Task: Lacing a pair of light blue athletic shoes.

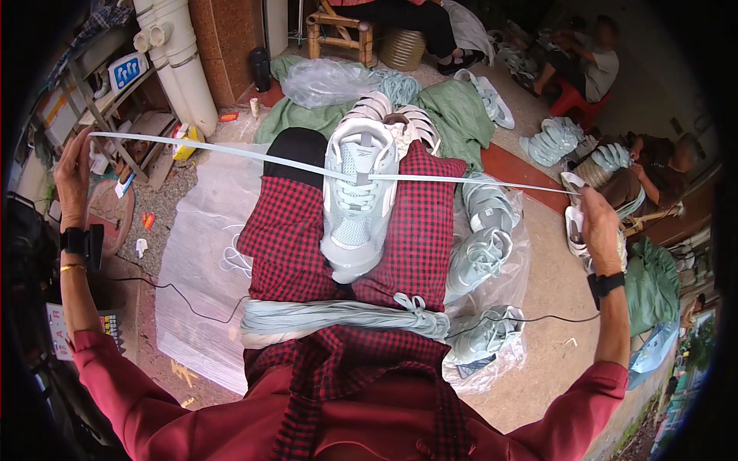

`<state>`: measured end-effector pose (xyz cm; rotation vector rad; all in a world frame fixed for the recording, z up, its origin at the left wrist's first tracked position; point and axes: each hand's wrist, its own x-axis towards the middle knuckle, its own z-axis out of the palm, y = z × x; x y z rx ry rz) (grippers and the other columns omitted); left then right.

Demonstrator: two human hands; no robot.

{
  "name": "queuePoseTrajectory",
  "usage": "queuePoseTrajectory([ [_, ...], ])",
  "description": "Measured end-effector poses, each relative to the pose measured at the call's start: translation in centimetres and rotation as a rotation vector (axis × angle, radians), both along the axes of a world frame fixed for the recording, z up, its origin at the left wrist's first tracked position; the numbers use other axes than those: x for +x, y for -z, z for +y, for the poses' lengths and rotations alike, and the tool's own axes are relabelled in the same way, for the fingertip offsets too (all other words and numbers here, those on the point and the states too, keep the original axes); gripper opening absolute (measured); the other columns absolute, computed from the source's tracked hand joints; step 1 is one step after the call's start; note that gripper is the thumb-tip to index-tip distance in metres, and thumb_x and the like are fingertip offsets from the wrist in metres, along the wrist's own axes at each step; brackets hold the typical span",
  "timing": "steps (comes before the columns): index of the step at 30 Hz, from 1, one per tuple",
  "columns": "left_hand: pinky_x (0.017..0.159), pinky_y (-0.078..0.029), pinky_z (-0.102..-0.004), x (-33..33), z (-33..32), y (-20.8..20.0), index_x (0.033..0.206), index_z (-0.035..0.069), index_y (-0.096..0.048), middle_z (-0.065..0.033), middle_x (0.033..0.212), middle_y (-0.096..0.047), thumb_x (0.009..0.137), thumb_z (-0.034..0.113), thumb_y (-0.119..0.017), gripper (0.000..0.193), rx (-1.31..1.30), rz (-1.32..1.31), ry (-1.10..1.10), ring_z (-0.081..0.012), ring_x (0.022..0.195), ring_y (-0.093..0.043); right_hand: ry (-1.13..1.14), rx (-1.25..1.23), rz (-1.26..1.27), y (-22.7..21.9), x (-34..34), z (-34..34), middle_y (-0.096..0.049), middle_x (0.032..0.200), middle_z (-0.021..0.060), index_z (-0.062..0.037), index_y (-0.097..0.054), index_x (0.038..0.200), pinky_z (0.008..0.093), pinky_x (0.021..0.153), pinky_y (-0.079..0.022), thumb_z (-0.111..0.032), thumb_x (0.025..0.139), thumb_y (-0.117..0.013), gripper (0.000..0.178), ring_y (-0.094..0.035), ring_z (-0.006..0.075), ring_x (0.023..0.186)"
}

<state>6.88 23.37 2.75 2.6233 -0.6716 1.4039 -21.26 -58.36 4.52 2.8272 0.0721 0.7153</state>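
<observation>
A pale blue and white sneaker [356, 223] rests between my thighs, on red-and-black checked cloth, its toe towards me. Its lower rows are laced. From the upper part of the lacing a pale blue shoelace [223, 148] stretches taut to both sides. My left hand [73, 177], raised at far left, is closed on one end of the lace. Out at the right, my right hand [602, 230] pinches the other end. Across my lap lies a thick bundle of pale laces [338, 316], tied with a bow at its right.
Several laced sneakers [480, 261] lie on clear plastic to my right. Beyond my knees are green sacks [453, 115] and more shoes. At left stand a shelf [115, 107] and white pipes [181, 69]. Other people sit at the back and right, one on a red stool [584, 104].
</observation>
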Motion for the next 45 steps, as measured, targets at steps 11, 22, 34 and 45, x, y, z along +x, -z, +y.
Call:
queuePoseTrajectory([
  [11,0.082,-0.049,-0.0306,-1.0,-9.1,6.0,0.103,0.005,-0.071,-0.0093,0.099,-0.066,0.092,0.005,-0.063,0.014,-0.492,0.142,0.229,-0.0194,0.092,-0.062,0.064,0.488,-0.855,5.2,0.8,4.9,-0.062,0.088,0.0051,-0.0050,-0.068,0.106,0.0299,0.063,-0.047,0.001,0.092,-0.053,0.021,-0.056,0.0161,0.069],
  [22,0.057,-0.047,-0.0293,-5.4,-39.6,5.1,0.092,-0.002,-0.070,-0.0064,0.074,-0.063,0.081,-0.001,-0.064,0.012,-0.090,0.845,0.768,-0.0150,0.062,-0.059,-0.570,1.439,0.129,9.3,13.8,20.3,-0.067,0.084,0.0031,0.0017,-0.065,0.093,0.0236,0.066,-0.052,0.004,0.085,-0.059,0.010,-0.063,0.0077,0.076],
  [34,0.063,-0.051,-0.0254,-5.3,-39.1,6.2,0.088,-0.005,-0.073,-0.0033,0.073,-0.067,0.079,0.004,-0.066,0.014,-0.407,1.269,0.807,-0.0069,0.068,-0.060,-0.543,1.157,0.089,9.4,14.2,22.3,-0.067,0.075,0.0037,-0.0008,-0.063,0.084,0.0263,0.058,-0.047,0.003,0.075,-0.065,0.009,-0.059,0.0104,0.064],
  [45,0.056,-0.046,-0.0324,-3.0,-39.8,7.6,0.073,0.000,-0.064,-0.0090,0.060,-0.057,0.075,0.005,-0.062,0.006,-0.104,0.828,0.918,-0.0143,0.057,-0.052,-0.654,1.250,0.017,12.2,16.2,21.2,-0.058,0.080,0.0025,-0.0034,-0.059,0.081,0.0279,0.066,-0.047,-0.001,0.073,-0.063,0.009,-0.055,0.0095,0.076],
])
